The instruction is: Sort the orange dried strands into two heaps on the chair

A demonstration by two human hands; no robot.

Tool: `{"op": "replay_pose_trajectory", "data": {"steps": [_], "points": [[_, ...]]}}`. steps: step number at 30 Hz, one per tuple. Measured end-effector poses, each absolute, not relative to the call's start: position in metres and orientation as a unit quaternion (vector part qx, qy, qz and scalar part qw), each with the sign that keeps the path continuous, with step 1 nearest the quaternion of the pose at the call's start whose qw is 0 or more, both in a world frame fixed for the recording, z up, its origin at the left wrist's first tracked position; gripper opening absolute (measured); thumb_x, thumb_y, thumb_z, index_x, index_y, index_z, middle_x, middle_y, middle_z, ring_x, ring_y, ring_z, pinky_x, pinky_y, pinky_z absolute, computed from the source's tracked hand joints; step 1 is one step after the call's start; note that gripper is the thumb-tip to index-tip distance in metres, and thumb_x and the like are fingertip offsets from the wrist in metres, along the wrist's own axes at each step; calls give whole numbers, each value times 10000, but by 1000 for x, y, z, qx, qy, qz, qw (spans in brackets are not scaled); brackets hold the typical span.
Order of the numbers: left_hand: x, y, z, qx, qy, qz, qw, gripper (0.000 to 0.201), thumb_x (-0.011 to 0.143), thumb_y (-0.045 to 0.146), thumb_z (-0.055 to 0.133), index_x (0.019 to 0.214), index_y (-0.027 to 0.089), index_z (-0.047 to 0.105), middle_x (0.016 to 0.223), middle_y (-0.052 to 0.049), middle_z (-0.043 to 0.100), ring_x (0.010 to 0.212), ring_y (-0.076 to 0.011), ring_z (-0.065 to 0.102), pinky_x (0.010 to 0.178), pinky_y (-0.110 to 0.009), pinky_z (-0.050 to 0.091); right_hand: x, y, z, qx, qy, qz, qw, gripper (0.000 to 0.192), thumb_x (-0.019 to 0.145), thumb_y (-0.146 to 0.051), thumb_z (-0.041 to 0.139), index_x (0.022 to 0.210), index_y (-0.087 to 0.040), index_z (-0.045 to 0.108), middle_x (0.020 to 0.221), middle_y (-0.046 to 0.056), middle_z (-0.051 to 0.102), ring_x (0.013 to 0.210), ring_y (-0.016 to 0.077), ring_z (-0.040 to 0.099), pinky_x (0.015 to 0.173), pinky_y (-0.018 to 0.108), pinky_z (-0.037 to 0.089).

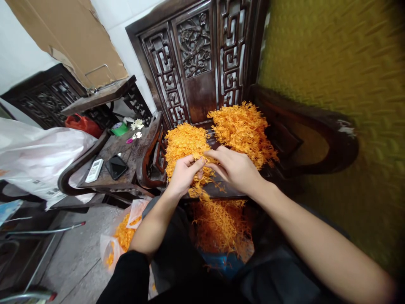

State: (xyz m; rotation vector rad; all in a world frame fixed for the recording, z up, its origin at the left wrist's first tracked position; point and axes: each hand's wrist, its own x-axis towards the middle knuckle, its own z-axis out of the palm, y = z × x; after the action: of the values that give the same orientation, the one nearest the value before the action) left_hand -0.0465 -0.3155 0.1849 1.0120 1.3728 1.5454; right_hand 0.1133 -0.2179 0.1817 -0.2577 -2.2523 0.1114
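My left hand (pixel 184 172) and my right hand (pixel 236 167) meet over the seat of a dark carved wooden chair (pixel 196 67), both pinching a small clump of orange strands (pixel 202 171) between their fingertips. Two heaps of the same orange strands lie on the seat: a left heap (pixel 183 143) just behind my left hand and a right heap (pixel 243 126) behind my right hand. Below my hands a third heap (pixel 218 226) fills a container with a blue rim (pixel 221 261) between my knees.
A plastic bag of orange strands (pixel 122 238) sits on the floor at my left knee. A low wooden side table (pixel 133 156) holds a phone (pixel 116 166), a white remote (pixel 94 170) and small flowers. White bags lie far left. A yellow wall stands at right.
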Motion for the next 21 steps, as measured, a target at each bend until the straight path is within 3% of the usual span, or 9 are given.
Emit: {"op": "replay_pose_trajectory", "data": {"steps": [2, 5, 12, 17, 21], "points": [[-45, -316, 187, 385, 533, 622, 425, 440, 765, 495, 845, 663, 139, 607, 527, 39, 520, 469, -53, 427, 507, -223, 288, 114, -216, 182, -80, -891, 46, 444, 224, 1048, -330, 570, 1126, -142, 664, 900, 82, 710, 762, 185, 690, 663, 297, 539], [-41, -314, 191, 346, 498, 645, 465, 412, 709, 453, 884, 734, 116, 648, 609, 42, 520, 473, -18, 356, 479, -204, 210, 114, -216, 181, -60, -884, 39, 462, 228, 1038, -346, 591, 1089, -136, 665, 863, 71, 694, 734, 170, 673, 636, 281, 523], [-36, -313, 190, 306, 501, 672, 452, 401, 656, 383, 906, 646, 131, 595, 553, 68, 436, 471, -13, 304, 472, -195, 177, 114, -220, 182, -75, -892, 8, 446, 397, 1024, -394, 613, 1320, -130, 629, 921, 70, 717, 720, 164, 660, 618, 282, 490], [-35, -307, 185, 311, 497, 706, 397, 395, 701, 418, 900, 672, 120, 642, 555, 65, 415, 490, -22, 289, 487, -202, 182, 111, -229, 183, -26, -867, 24, 498, 125, 1005, -196, 601, 1074, -144, 691, 841, 65, 688, 722, 160, 631, 624, 278, 481], [-48, -294, 187, 243, 503, 750, 353, 401, 645, 411, 925, 670, 122, 648, 546, 67, 428, 462, -19, 271, 467, -213, 158, 111, -252, 190, 85, -829, 86, 545, 108, 997, -170, 568, 940, -210, 651, 686, -4, 639, 609, 136, 565, 594, 278, 462]]}}
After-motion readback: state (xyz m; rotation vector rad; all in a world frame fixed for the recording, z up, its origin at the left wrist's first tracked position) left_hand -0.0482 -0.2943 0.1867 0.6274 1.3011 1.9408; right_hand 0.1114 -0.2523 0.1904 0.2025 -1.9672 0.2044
